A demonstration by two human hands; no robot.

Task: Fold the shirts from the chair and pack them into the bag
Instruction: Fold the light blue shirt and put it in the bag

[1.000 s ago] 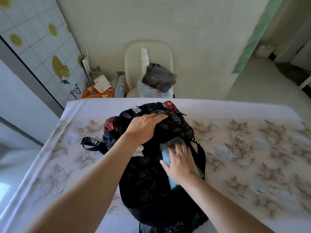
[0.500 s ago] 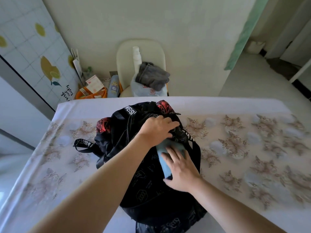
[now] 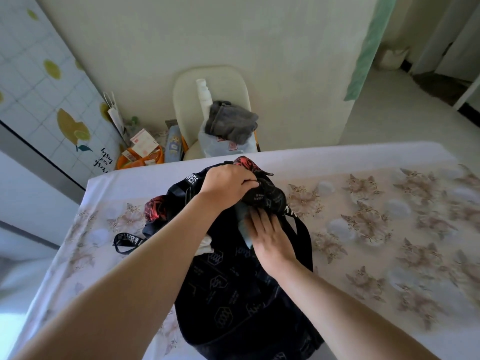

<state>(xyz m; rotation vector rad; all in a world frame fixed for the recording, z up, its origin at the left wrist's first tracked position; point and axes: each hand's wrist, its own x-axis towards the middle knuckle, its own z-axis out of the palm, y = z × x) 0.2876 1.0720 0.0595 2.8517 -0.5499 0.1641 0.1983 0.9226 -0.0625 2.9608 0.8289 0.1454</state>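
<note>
A black backpack (image 3: 228,279) with printed patterns and red patches lies on the table (image 3: 389,229). My left hand (image 3: 228,185) grips the bag's upper flap at its opening and holds it up. My right hand (image 3: 267,235) presses with straight fingers on a folded light blue shirt (image 3: 244,229), which is mostly inside the opening. A bit of white fabric (image 3: 205,246) shows at the opening's left side. Behind the table, a cream chair (image 3: 187,100) carries a grey garment (image 3: 231,123) on top of a pale blue one (image 3: 220,146).
The table has a floral cloth with a white border. A black strap (image 3: 127,241) trails from the bag to the left. An orange basket (image 3: 140,158) of packets and a paper bag (image 3: 114,115) stand on the floor left of the chair.
My right hand has pushed the blue shirt deeper into the bag; less of it shows. My left hand has shifted from resting on the flap to gripping it.
</note>
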